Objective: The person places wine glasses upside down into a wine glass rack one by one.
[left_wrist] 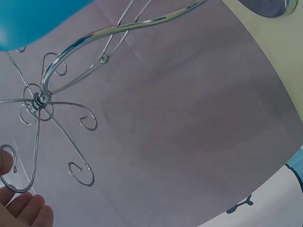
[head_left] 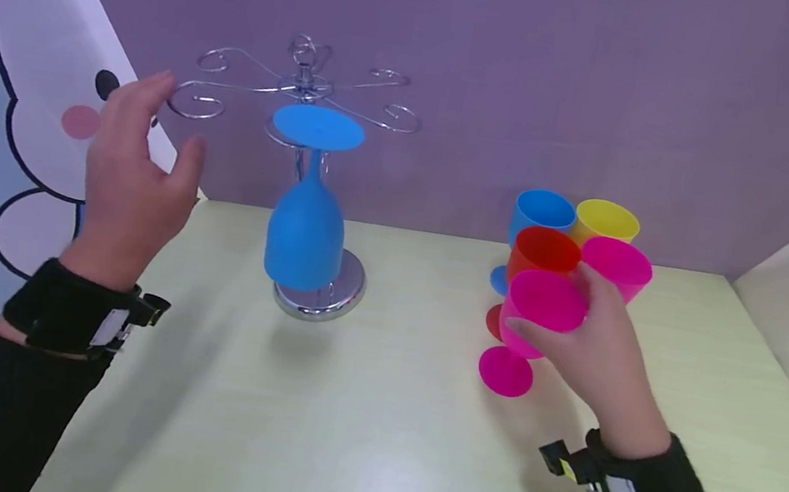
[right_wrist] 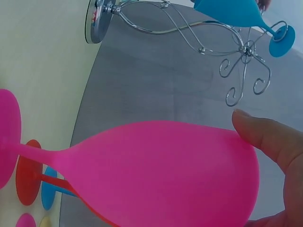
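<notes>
Thumb and fingers of the left hand (head_left: 137, 180) stand parted beside a curled hook (head_left: 193, 116) of the shiny chrome wire rack (head_left: 353, 282); whether they touch it is hard to tell. One matte blue plastic goblet (head_left: 306, 238) hangs there upside down; the other hooks in view are bare. Farther right, five mouth-up plastic goblets seem left to hang: a second blue goblet (head_left: 543, 210), a red goblet (head_left: 544, 250), the hot-pink goblet (head_left: 544, 301) that the right hand (head_left: 603, 351) grips by its bowl, a yellow goblet (head_left: 606, 221) and another pink goblet (head_left: 618, 262).

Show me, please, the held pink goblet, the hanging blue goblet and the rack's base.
Held pink goblet (right_wrist: 161, 170): right wrist view, bowl's outside.
Hanging blue goblet (head_left: 307, 224): head view, bowl's outside.
Rack's base (head_left: 340, 292): head view, top surface.
</notes>
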`<state>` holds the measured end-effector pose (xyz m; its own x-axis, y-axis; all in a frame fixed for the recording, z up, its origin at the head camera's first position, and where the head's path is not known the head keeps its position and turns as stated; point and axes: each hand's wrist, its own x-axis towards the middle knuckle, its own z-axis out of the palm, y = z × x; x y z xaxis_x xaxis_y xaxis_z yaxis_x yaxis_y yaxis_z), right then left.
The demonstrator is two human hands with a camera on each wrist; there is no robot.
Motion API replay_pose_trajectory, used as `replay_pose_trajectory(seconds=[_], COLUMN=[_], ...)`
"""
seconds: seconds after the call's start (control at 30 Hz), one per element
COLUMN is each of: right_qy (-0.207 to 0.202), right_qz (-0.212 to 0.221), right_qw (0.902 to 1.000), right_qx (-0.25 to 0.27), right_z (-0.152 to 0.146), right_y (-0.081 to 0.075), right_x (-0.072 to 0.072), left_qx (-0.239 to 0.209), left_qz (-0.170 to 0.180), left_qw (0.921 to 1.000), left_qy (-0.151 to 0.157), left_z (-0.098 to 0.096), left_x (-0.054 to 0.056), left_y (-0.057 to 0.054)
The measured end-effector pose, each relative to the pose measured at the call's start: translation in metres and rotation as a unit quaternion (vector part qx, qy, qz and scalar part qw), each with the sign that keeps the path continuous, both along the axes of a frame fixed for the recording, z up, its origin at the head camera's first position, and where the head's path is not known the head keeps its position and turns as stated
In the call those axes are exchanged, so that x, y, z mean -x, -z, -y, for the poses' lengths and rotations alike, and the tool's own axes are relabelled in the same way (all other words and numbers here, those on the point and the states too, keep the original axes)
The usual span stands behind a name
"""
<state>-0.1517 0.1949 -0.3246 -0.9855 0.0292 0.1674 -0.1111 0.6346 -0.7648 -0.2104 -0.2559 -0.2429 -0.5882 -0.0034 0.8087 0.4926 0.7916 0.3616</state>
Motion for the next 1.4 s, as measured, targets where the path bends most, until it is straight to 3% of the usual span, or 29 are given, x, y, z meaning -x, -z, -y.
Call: replay_pose_trajectory(seconds=[0.2,0.43,0.63,0.8,1.4], right_qy=[0.003,-0.007,-0.017,-0.03,-0.03], right_qz=[0.04,0.069,0.074,0.072,0.076], right_qw=[0.9992,0.9975,0.9967,0.9963,0.9962], right_qx=[-0.004,0.015,0.029,0.035,0.03], right_z=[0.001,-0.003,-0.002,-0.001,0.0], right_y=[-0.002,-0.001,-0.002,-0.003,-0.007], right_x=[0.0,0.006,0.006,0.006,-0.006], left_qx=[-0.009,0.037,0.06,0.053,0.015], left_qz=[-0.03,-0.029,-0.033,-0.033,-0.043], left_qw=[0.9994,0.9986,0.9974,0.9979,0.999], left_qy=[-0.013,-0.023,-0.022,-0.019,-0.002], left_z=[-0.006,0.008,0.007,0.003,0.009], left_x=[-0.007,0.003,-0.001,-0.007,-0.005], left_y=[-0.014,-0.011,-0.017,-0.021,-0.011])
